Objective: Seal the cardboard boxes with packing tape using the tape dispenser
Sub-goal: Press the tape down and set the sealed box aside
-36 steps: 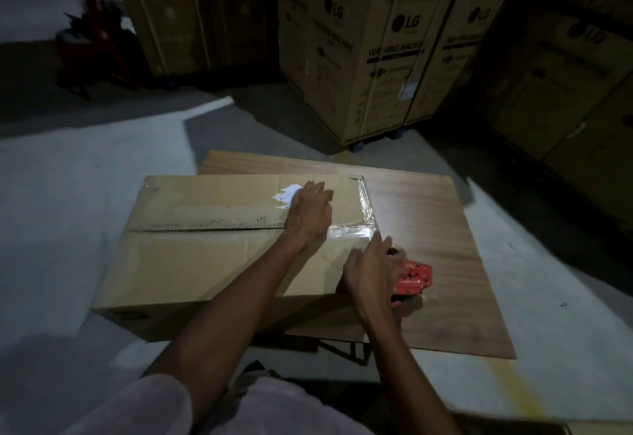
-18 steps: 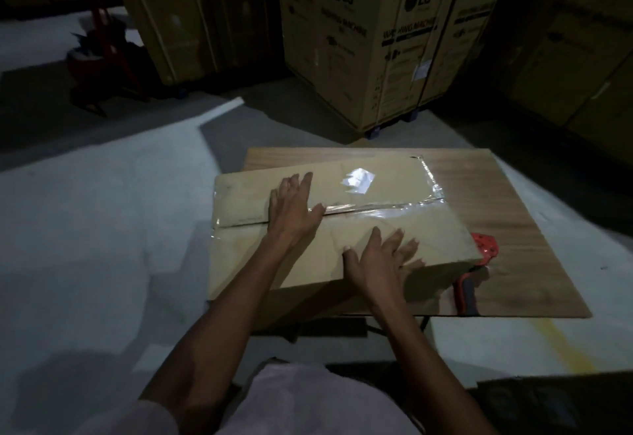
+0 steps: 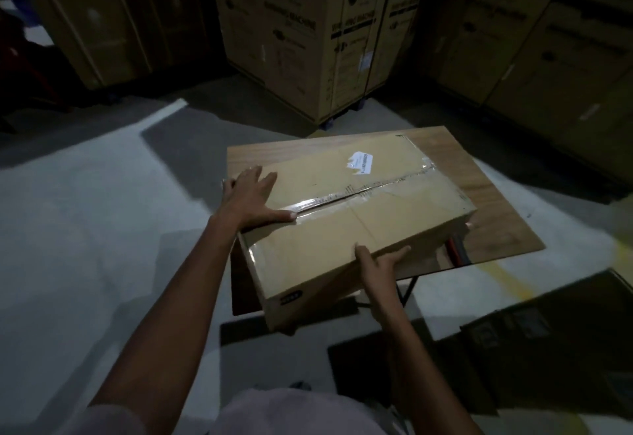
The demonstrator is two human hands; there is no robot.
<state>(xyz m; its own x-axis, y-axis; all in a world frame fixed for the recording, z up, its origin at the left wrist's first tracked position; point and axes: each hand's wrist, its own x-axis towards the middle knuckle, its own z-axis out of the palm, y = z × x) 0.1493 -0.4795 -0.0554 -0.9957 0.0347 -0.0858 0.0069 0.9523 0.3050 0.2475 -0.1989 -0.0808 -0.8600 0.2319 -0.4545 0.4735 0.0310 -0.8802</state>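
Observation:
A flat cardboard box lies skewed on a small wooden table, its near corner hanging over the table's front edge. Clear tape runs along the centre seam and a white label sits near the far end. My left hand lies flat on the box's left end, fingers straight, thumb on the taped seam. My right hand holds the box's near long edge, thumb on top and fingers on the side. The red tape dispenser lies on the table behind the box's right corner, mostly hidden.
Tall printed appliance cartons stand behind the table, and more cartons line the right. Pale concrete floor spreads to the left. A dark flat object lies on the floor at the lower right.
The box has turned and slid toward me, its near corner now past the table edge. My left hand went to the box's left end. My right hand dropped to the near edge.

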